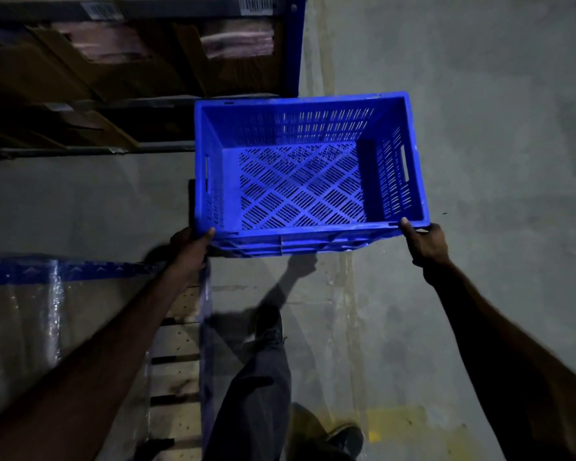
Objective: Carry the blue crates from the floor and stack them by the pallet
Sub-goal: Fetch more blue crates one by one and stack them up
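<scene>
An empty blue crate with slotted walls and a lattice floor is held above the concrete floor, its open top facing me. My left hand grips its near left corner, thumb on the rim. My right hand grips the near right corner the same way. Below the near wall more blue rims show, so it may sit on another crate; I cannot tell. A pallet with wooden slats and a blue edge lies at the lower left, under my left forearm.
A shrink-wrapped load stands on the pallet at the left. A blue-framed rack with cardboard boxes fills the top left. Bare concrete floor spreads to the right. My legs and shoes are below the crate.
</scene>
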